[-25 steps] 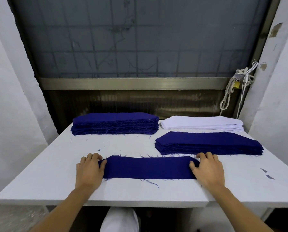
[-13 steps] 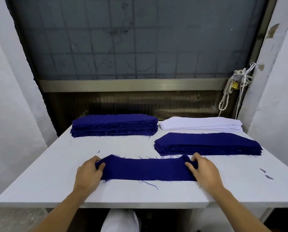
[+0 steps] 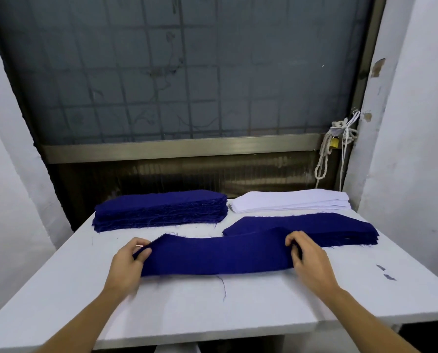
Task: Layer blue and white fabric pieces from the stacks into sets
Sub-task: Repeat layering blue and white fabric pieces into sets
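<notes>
Just behind blue strip (image 3: 212, 256) clamped in left hand (image 3: 128, 263) and right hand (image 3: 309, 261): blue stack (image 3: 340, 228)

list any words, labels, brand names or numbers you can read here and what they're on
No readable text anywhere in this view.
The blue fabric piece, left blue stack, right blue stack and white stack: plain cloth, no print or label showing.
The padlock hanging by the rope: any marking is too small to read.

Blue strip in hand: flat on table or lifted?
Partly lifted: left hand and right hand pinch the blue strip by its ends, far edge raised.
</notes>
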